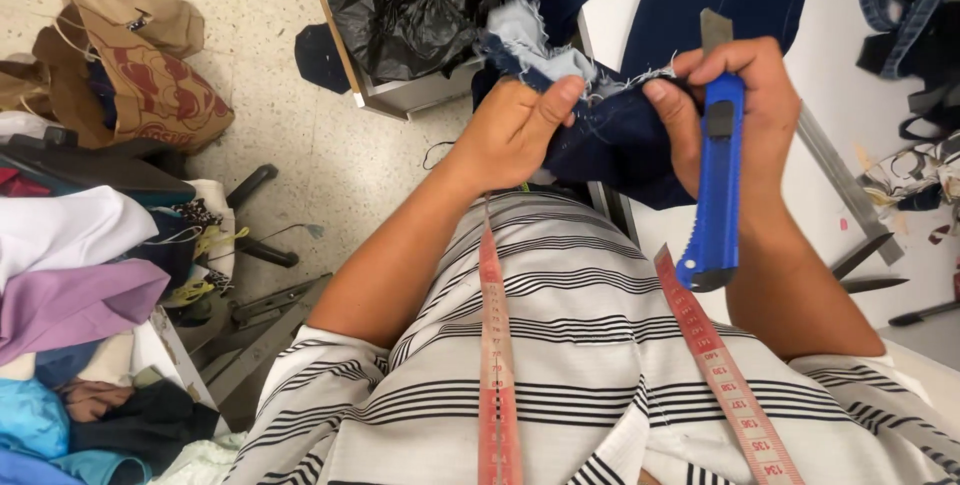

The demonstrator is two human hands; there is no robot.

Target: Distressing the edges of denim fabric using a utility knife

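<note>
White surface ahead: both hands pinch frayed dark-blue denim fabric point(610, 135); right hand point(740, 105) also grips blue plastic utility knife point(718, 185), whose blade could nick left hand point(515, 130).

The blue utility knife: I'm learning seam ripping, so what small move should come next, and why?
Probably bring the blade tip of the blue utility knife down to the frayed seam. The right hand holds it blade-up, clear of the dark denim piece, while the left hand and right fingers pinch the cloth apart.
</note>
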